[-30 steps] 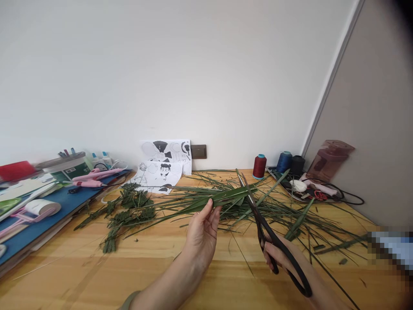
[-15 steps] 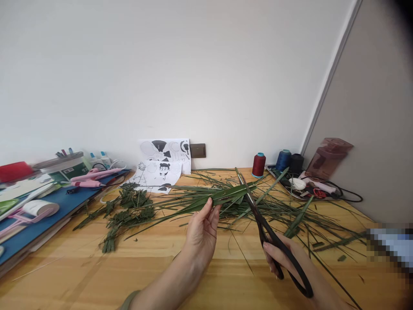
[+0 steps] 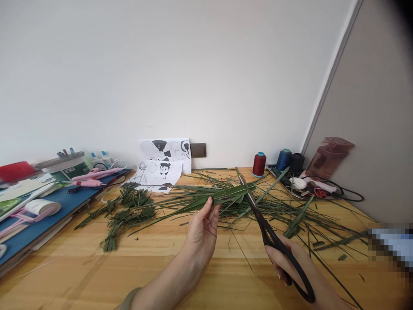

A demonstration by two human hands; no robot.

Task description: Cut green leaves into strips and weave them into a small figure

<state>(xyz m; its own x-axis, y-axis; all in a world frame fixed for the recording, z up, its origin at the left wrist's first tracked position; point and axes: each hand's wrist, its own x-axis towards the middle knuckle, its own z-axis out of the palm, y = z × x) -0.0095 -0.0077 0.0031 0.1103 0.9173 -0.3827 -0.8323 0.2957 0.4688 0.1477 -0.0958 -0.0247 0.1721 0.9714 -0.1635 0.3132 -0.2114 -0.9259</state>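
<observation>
Between the thumb and fingers of my left hand (image 3: 204, 228) is a long green leaf (image 3: 229, 194), its far end pointing right. My right hand (image 3: 287, 258) grips a pair of black-handled scissors (image 3: 264, 226), fingers in the loops. The scissor blades cross the leaf near its right end; whether they have cut into it I cannot tell. Behind and beneath lies a heap of narrow green leaf strips (image 3: 274, 209) on the wooden table. To the left of my left hand sit several woven leaf pieces (image 3: 130, 211).
Printed drawing sheets (image 3: 161, 174) lean at the wall. A dark red thread spool (image 3: 259, 165) stands at the back, beside a tray (image 3: 306, 199) with more spools and cords. At left, a blue mat (image 3: 29, 232) carries a pink glue gun (image 3: 88, 182), bottles and a tub.
The scissor handles have come closer together as my right hand's fingers shifted slightly right. My left hand and the leaf stay almost where they were.
</observation>
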